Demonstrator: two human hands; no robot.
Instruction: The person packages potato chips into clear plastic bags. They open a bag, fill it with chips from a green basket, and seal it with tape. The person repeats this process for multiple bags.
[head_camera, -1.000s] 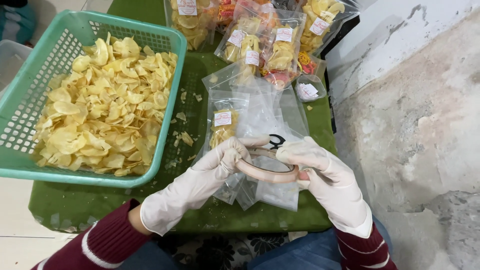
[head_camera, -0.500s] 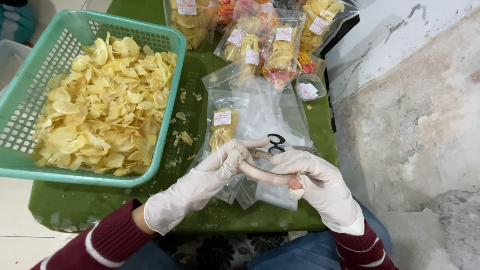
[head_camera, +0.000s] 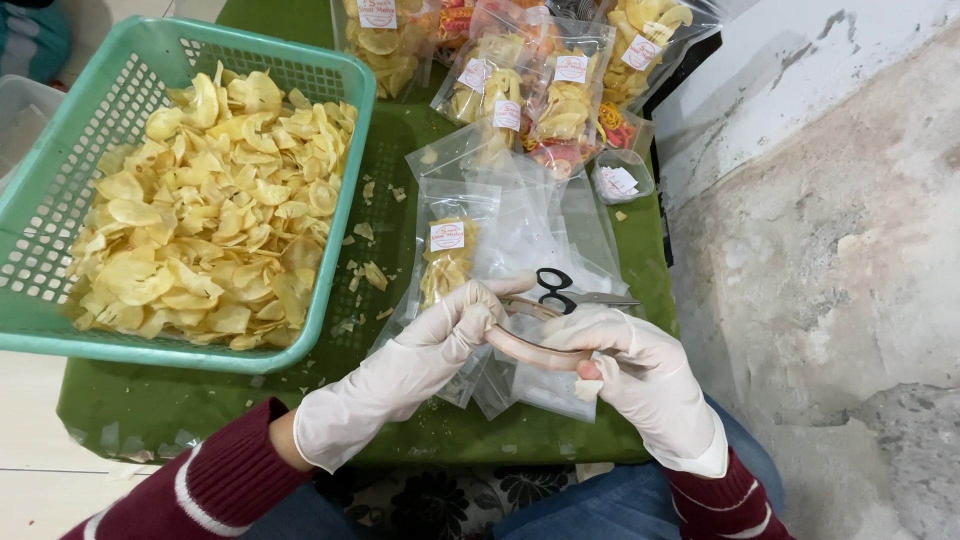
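Both my hands wear white gloves and maroon sleeves. My left hand (head_camera: 430, 355) and my right hand (head_camera: 640, 372) together pinch a thin tan strip (head_camera: 535, 350), like a rubber band, which curves between them. They hover over a pile of clear plastic bags (head_camera: 540, 235) on the green table (head_camera: 200, 410). One small bag holding a few yellow chips (head_camera: 447, 255) lies just beyond my left fingers. Black-handled scissors (head_camera: 560, 292) rest on the bags just past both hands.
A teal plastic basket (head_camera: 345, 180) heaped with yellow chips (head_camera: 210, 210) fills the left of the table. Several filled, labelled chip bags (head_camera: 520, 90) stand at the back. A small clear tub (head_camera: 622, 180) sits by the right edge. Chip crumbs (head_camera: 365, 270) lie loose; concrete floor (head_camera: 830, 250) lies right.
My right hand has dropped slightly toward me while both hands keep hold of the tan strip. The basket, bags and scissors have not moved.
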